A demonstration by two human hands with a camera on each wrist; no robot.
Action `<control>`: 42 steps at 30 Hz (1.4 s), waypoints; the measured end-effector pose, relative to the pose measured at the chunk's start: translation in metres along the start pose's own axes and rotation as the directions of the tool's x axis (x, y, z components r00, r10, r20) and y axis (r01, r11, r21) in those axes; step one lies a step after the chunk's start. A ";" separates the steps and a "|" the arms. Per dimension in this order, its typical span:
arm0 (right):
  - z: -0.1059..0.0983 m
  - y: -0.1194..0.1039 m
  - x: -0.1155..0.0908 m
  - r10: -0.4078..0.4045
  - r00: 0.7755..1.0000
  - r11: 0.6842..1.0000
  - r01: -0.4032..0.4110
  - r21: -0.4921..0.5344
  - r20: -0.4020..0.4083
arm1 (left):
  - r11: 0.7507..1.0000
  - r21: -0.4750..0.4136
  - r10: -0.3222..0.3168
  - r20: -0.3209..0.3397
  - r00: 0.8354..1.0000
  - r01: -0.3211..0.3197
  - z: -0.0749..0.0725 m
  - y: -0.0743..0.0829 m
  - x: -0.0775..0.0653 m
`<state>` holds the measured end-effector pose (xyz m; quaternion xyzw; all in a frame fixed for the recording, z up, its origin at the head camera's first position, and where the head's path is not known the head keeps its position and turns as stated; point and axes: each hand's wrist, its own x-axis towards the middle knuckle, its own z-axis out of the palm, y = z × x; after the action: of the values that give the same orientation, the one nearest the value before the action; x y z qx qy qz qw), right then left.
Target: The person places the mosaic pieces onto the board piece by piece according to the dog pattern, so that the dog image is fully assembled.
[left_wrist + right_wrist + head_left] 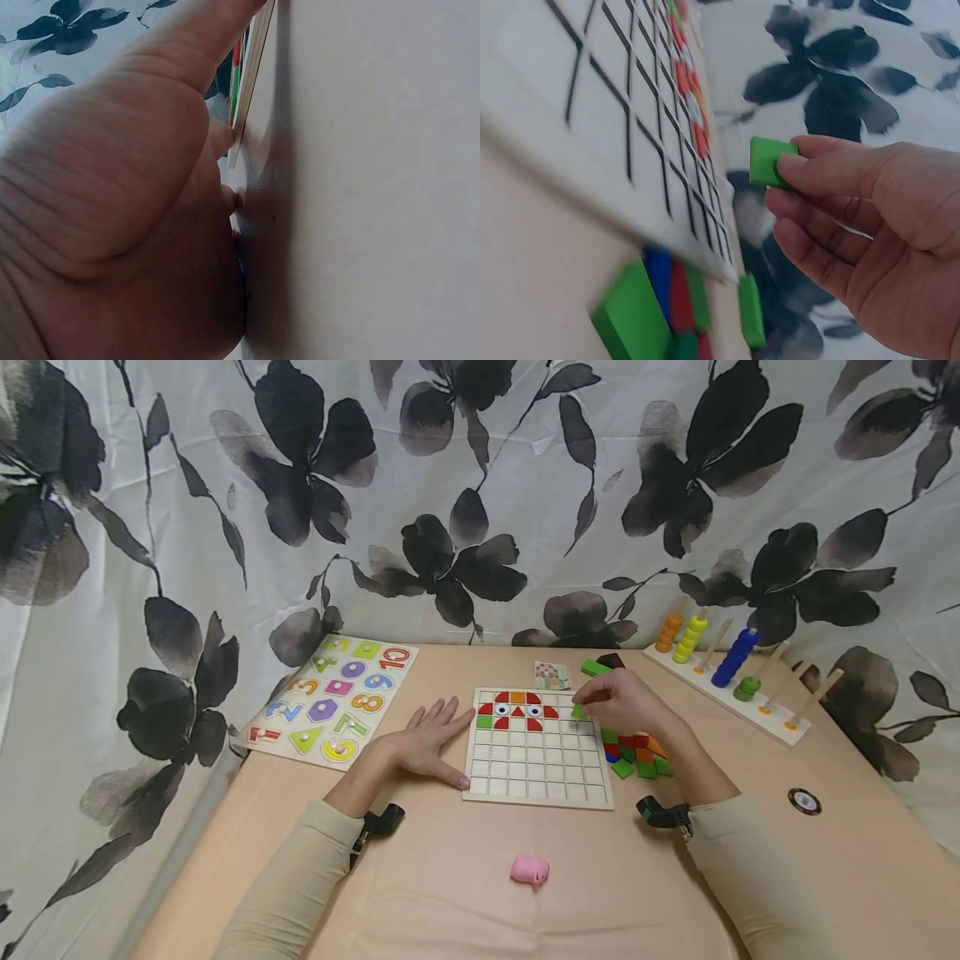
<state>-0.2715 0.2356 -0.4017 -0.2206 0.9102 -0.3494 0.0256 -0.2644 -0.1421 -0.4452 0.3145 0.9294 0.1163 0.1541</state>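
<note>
A white grid board (536, 768) lies mid-table, its upper rows partly filled with red, white, orange and green square tiles. Between thumb and fingers my right hand (630, 700) pinches a green square tile (769, 161), held over the board's upper right part. My left hand (427, 745) rests flat on the table with fingers spread, thumb and fingertip right at the board's left edge. Loose tiles (645, 768) in green, red, orange and blue lie beside the board's right edge, below my right wrist.
A number puzzle board (352, 689) lies at the left. Behind the grid board are a small picture card (552, 675) and a green block (596, 667). A peg stacker (720, 693) stands at right, near a round black disc (805, 802). A pink object (530, 869) lies in front.
</note>
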 end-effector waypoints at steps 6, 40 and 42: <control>0.024 -0.008 0.016 0.023 1.000 0.999 -0.024 0.042 0.021 | 1.000 0.001 -0.005 0.001 1.000 0.005 0.000 0.000 0.001; 0.051 -0.005 0.023 -0.064 0.995 0.976 0.078 -0.202 0.074 | 1.000 0.014 -0.003 0.003 1.000 0.003 -0.001 0.001 0.000; 0.050 -0.004 0.022 -0.074 0.994 0.975 0.089 -0.203 0.081 | 1.000 0.013 -0.004 0.005 1.000 0.004 -0.001 0.001 0.000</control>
<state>-0.2802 0.1927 -0.4344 -0.2719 0.9302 -0.2458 0.0211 -0.2640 -0.1416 -0.4441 0.3139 0.9304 0.1089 0.1547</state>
